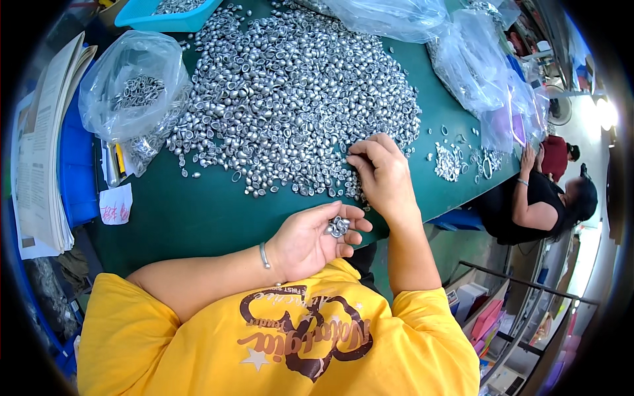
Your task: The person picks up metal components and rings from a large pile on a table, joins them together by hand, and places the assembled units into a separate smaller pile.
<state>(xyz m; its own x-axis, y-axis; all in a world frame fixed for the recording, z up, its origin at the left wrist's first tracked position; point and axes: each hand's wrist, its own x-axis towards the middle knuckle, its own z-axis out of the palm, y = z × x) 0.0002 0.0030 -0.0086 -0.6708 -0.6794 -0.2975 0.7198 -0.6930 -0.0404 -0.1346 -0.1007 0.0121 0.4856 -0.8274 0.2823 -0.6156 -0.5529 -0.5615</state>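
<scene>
A broad heap of small silver oval metal pieces [297, 92], many of them hollow cups, covers much of the green table [158, 221]. Palm up in front of its near edge, my left hand [304, 241] cups a few silver metal pieces [338, 227] under curled fingers. My right hand [386, 178] is at the heap's near right edge, thumb and forefinger pinched together over the pieces. Whatever those fingertips hold is hidden or too small to make out.
Left of the heap stand an open plastic bag [135, 86] of metal pieces and a yellow-and-black pen-like tool [120, 160]. A turquoise basket [168, 20] is at the far left. Clear bags [469, 59] lie far right, near a smaller pile [449, 164]. A person [541, 204] sits to the right.
</scene>
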